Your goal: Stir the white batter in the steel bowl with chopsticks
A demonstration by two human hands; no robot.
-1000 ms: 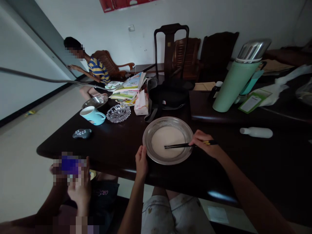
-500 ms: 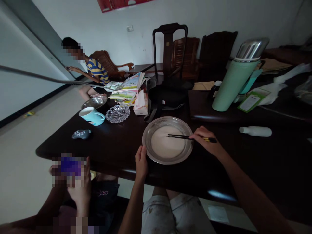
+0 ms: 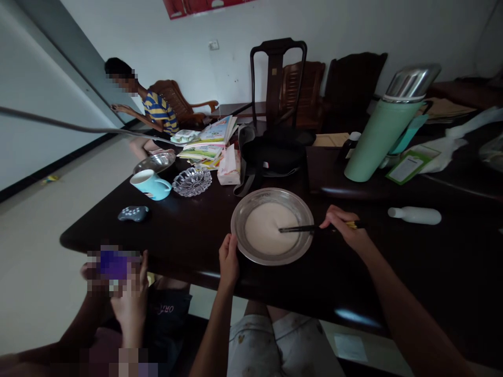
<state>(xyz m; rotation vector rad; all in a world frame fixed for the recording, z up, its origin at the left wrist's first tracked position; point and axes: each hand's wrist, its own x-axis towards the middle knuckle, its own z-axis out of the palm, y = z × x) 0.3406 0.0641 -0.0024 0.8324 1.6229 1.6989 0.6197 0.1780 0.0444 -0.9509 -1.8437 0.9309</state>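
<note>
Head view: closest to you, yr pale shorts [image 3: 255, 345] show below the nr edge of the dark surface [image 3: 188, 230]. Off that same edge, toward its L corner, another person's hands [image 3: 131, 306] hold a purple-lit device [image 3: 113, 264]; blocked-out pixels hide the details.

Yr L hand [image 3: 228, 259] grips the L rim of the steel bowl [image 3: 273, 261], thumb & fingers closed on it; fingers under the rim are partly hidden. Bowl sits on the surface, nr the middle of its nr edge, w/ off-white liquid [image 3: 263, 235] inside. Yr R hand [image 3: 342, 224], just R of the bowl & above the surface, pinches black chopsticks [image 3: 301, 229] nr their gold-marked end. Tips are in the liquid, sticks close together; can't tell if they touch the R rim.

Farther along: grey controller [image 3: 133, 213] nr the surface's L corner; white bottle [image 3: 416, 215] on its side, well R of yr bowl. Then blue mug [image 3: 153, 187] nr the L edge, glass dish [image 3: 192, 181] just beside it, second metal bowl [image 3: 155, 163] behind the mug. Tissue pack [image 3: 229, 166], booklets [image 3: 208, 141] & black bag [image 3: 275, 152] lie past those. Green thermos [image 3: 375, 141] is on a raised slab [image 3: 334, 183] at R. Farthest: dark chair [image 3: 274, 78], plus a person in a striped shirt [image 3: 160, 112] by the wall.
</note>
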